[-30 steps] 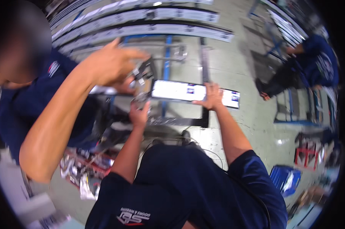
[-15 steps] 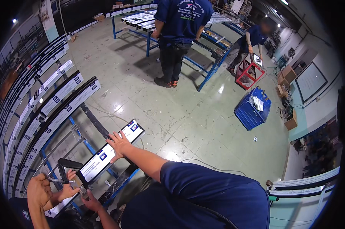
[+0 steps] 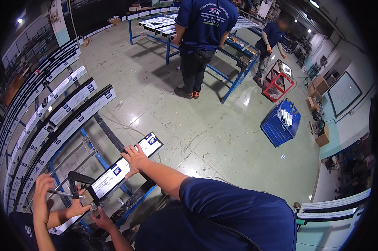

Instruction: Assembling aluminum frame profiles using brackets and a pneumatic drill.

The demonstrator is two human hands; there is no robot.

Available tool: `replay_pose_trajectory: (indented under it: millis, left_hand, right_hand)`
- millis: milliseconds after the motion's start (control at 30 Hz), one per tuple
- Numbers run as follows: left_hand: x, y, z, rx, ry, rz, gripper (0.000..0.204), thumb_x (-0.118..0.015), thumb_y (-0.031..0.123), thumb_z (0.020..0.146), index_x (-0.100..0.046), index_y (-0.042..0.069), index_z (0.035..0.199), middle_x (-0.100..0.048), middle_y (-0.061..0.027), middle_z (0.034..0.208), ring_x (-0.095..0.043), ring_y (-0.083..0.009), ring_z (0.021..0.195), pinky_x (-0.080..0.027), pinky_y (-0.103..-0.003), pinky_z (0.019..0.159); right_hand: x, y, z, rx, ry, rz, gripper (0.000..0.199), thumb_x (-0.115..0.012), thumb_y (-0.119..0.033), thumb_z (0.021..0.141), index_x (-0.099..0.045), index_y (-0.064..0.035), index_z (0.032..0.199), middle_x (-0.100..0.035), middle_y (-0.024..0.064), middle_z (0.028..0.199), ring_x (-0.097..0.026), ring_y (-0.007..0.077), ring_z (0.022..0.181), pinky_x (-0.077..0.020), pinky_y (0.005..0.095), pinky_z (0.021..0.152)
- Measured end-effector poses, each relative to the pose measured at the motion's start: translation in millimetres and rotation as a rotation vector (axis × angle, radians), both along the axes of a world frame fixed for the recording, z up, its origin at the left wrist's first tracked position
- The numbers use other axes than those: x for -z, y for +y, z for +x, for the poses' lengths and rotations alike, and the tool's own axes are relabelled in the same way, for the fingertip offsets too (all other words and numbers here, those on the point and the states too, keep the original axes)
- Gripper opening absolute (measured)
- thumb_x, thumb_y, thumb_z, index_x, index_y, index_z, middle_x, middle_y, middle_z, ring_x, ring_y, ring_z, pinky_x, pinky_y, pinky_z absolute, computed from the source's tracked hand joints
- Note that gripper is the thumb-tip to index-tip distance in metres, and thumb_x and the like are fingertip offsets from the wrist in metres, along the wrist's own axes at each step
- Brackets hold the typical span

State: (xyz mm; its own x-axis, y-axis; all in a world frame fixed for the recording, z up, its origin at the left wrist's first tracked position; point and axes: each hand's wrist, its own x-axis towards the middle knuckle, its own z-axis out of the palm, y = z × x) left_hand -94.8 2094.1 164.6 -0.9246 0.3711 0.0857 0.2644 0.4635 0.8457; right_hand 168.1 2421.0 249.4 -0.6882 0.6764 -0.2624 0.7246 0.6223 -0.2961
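My right hand (image 3: pixel 134 161) lies spread across a long profile bar (image 3: pixel 107 180) with white printed film, fingers over its far edge and thumb at the near one. Close to the bar's lower-left end, my left hand (image 3: pixel 102 219) closes finger and thumb on a small metal piece (image 3: pixel 93 208), partly hidden. A black clamp (image 3: pixel 75 176) reaches over that end beside a brown block (image 3: pixel 88 197). A co-worker at lower left has one hand (image 3: pixel 43 188) at the clamp's metal rod (image 3: pixel 63 193); the other hand (image 3: pixel 77 207) is by the block.
Film-covered profiles (image 3: pixel 67 121) lie in rows on a blue-framed rack at left. A person in dark blue (image 3: pixel 205 29) stands at a blue-legged table (image 3: pixel 239 79). Another person (image 3: pixel 272 37) is beside a red frame cart (image 3: pixel 276 88), near a blue bin (image 3: pixel 281 125). A hose crosses the floor.
My view has shifted slightly. The co-worker's fist at the rod has loosened and the rod has swung. By the red cart, the far person has straightened and lifted their hands from it.
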Motion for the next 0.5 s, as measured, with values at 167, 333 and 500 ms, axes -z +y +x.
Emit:
replay_pose_trajectory:
  millis: [167, 333, 500]
  left_hand:
    - [-18.6, -20.8, 3.5, -0.112, 0.075, -0.011, 0.063, -0.084, 0.041, 0.097, -0.067, -0.005, 0.136, -0.078, -0.0192, 0.118, -0.074, -0.0302, 0.102, -0.056, -0.042, 0.095]
    - [-3.4, -14.4, -13.7, 0.012, 0.075, -0.046, 0.063, -0.086, 0.039, 0.096, -0.065, -0.004, 0.138, -0.077, -0.0168, 0.122, -0.073, -0.0285, 0.105, -0.056, -0.042, 0.097]
    - [-14.2, -40.2, -14.1, 0.093, 0.073, 0.031, 0.063, -0.087, 0.035, 0.094, -0.065, -0.002, 0.141, -0.076, -0.0172, 0.127, -0.072, -0.0296, 0.112, -0.055, -0.041, 0.102]
  right_hand:
    - [-1.7, -7.1, -27.9, -0.075, 0.021, 0.012, 0.141, -0.074, -0.095, 0.065, -0.029, -0.0177, 0.174, -0.019, 0.0159, 0.182, -0.008, 0.0381, 0.170, -0.0009, 0.0639, 0.134]
    - [-6.2, -6.2, -12.9, -0.025, 0.001, 0.021, 0.142, -0.074, -0.096, 0.065, -0.028, -0.0174, 0.174, -0.019, 0.0160, 0.182, -0.009, 0.0382, 0.170, -0.0017, 0.0640, 0.134]
    - [-1.7, -27.7, -34.5, -0.063, 0.041, 0.035, 0.144, -0.077, -0.094, 0.061, -0.032, -0.0153, 0.172, -0.020, 0.0190, 0.181, -0.010, 0.0396, 0.169, -0.0048, 0.0658, 0.133]
